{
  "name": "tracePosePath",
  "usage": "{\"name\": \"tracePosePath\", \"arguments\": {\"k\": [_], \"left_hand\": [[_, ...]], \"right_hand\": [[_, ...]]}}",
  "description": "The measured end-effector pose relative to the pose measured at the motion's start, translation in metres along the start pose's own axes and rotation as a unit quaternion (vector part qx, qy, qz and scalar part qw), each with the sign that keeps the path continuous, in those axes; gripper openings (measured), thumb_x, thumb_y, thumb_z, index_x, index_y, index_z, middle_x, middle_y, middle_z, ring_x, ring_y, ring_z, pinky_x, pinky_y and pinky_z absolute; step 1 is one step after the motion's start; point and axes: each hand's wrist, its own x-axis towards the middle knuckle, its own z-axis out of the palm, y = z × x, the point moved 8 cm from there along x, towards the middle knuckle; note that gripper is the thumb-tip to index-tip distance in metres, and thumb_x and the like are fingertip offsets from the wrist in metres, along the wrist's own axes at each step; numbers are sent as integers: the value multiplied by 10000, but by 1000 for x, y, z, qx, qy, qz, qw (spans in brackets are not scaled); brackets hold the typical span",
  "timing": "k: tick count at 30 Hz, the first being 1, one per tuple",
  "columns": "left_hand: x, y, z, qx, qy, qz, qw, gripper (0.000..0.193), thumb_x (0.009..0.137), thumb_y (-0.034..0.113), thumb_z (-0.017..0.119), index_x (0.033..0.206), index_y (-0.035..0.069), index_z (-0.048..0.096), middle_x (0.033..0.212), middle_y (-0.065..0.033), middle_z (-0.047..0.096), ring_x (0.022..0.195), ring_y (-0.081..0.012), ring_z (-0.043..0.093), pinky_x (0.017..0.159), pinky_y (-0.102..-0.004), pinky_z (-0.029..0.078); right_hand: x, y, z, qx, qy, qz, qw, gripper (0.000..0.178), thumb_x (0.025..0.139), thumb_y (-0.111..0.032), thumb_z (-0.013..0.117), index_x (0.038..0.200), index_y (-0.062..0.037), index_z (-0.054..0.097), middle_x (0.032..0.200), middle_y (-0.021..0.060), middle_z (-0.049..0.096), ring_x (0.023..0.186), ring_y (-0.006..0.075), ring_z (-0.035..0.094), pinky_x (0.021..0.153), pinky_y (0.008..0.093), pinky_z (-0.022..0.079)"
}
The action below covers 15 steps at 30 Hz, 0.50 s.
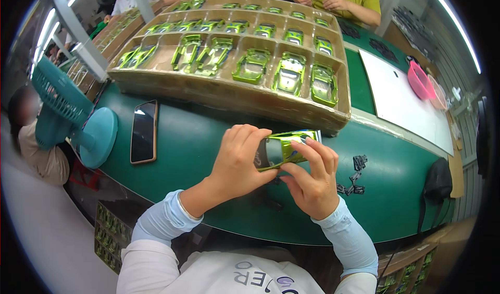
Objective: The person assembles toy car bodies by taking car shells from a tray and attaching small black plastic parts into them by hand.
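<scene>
Between my two hands, just above the green table, is a shiny green toy car body. My left hand grips its left end, fingers over the top and thumb along the near edge. From the right, my right hand closes on the other end, with fingertips on the upper side and the thumb below. Part of the shell is covered by my fingers. Small black plastic parts lie on the table to the right of my right hand.
A divided cardboard tray of green car bodies stands beyond my hands. On the left are a phone and a teal fan. To the right lie a white board, pink basket and black bag. Other people sit across the table.
</scene>
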Motion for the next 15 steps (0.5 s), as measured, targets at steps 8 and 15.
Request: {"name": "tracePosePath", "arguments": {"k": [8,15], "left_hand": [[-7,-13,16,-187,-105,-113,970,608,609,128,721,1148,13,465,935,-114,459,821,-234,493,728,-304,419],[-7,-11,10,-219,-71,-124,965,625,652,65,659,1216,8,396,1008,-136,414,903,-259,468,769,-309,411]], "right_hand": [[-3,-3,-4,-47,6,8,999,231,594,-70,691,799,-96,587,895,29,505,868,225,475,748,351,365],[-3,4,-5,38,42,48,997,184,630,-17,671,771,-51,557,789,70,548,731,262,519,644,348,413]]}}
